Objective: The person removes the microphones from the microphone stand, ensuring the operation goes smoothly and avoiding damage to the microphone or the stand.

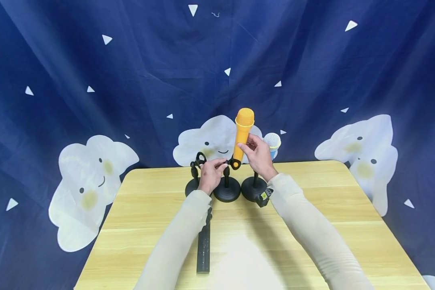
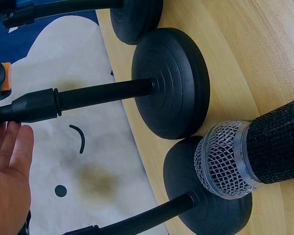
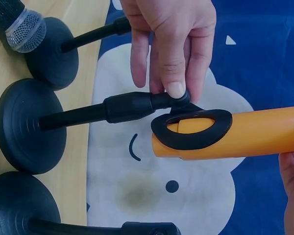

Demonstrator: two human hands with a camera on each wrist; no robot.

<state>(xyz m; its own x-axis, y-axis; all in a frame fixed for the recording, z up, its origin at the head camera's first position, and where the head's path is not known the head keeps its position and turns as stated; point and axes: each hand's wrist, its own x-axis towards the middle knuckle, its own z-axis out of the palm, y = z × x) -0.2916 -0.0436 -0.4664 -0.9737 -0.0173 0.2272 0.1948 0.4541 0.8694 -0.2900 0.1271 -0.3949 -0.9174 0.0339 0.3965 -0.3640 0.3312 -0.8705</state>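
Observation:
An orange microphone (image 1: 243, 133) stands nearly upright, its lower end inside the black ring clip (image 3: 196, 143) of the middle microphone stand (image 1: 227, 193). My right hand (image 1: 259, 156) grips its handle between thumb and fingers. At the top of the middle stand, just below the clip, my left hand (image 1: 212, 174) pinches the black joint (image 3: 179, 99) with thumb and fingertips. In the left wrist view, only part of the left hand (image 2: 10, 181) shows at the edge. Fingertips of the right hand (image 3: 293, 181) appear under the handle in the right wrist view.
A left stand (image 1: 192, 186) with a bare ring clip and a right stand (image 1: 252, 188) flank the middle one. A white-headed blue microphone (image 1: 272, 141) is above the right stand. A black microphone (image 1: 204, 249) with silver mesh lies on the wooden table (image 1: 148, 225). A curtain hangs behind.

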